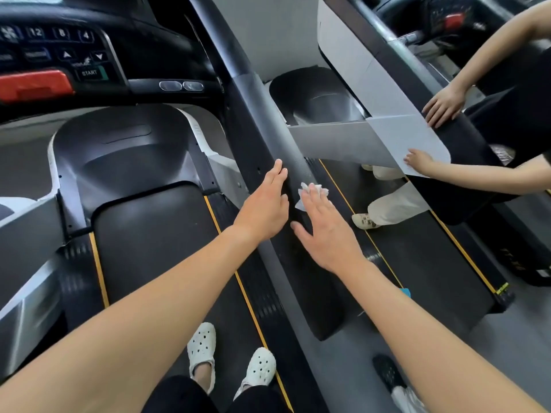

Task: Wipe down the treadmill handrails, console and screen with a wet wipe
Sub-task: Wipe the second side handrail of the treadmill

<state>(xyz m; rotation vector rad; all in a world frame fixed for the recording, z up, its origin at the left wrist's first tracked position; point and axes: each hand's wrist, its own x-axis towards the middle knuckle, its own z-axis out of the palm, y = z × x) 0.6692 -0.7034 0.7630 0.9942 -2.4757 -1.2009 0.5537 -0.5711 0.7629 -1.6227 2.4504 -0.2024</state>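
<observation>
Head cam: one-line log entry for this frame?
phase: wiping handrail | right hand: flat, presses wet wipe on handrail | left hand: open, rests on handrail

- Right hand (326, 225), fingers straight, presses a white wipe (311, 193) on the black handrail (268, 120).
- Left hand (267, 204) lies flat on the same handrail, just beside.
</observation>
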